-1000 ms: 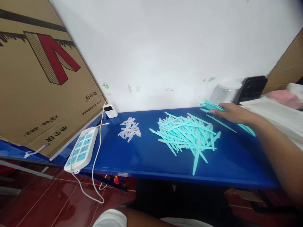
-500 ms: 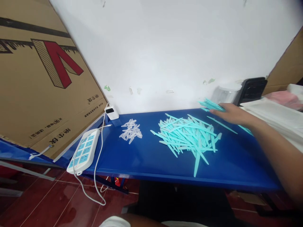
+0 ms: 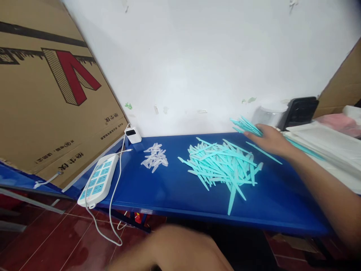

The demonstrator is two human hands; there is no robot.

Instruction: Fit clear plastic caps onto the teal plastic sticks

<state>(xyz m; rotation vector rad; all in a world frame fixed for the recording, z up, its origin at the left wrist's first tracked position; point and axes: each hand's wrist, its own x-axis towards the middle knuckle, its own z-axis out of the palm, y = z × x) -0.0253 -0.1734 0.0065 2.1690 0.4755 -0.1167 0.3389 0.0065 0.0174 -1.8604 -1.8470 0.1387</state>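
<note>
A bunch of slim turquoise plastic sticks, shaped like eyebrow razors, is gripped in my right hand above the back right of the blue table. Their ends fan out past my fingers to the left. Below and left of that hand lies a loose heap of the same sticks. One separate stick rests right of the heap. My left hand is low in front of the table edge, smeared by motion, its fingers hidden. Small clear plastic pieces, like caps, form a little pile on the left.
A white power strip with a cable lies at the left edge, near a small white device. At the back right stand a clear container and a black holder. White trays lie at right. A cardboard box borders the left.
My left hand has come into view at the bottom. My right hand, with the bunch of sticks, has shifted slightly left. The heap and the clear pieces lie as before.
</note>
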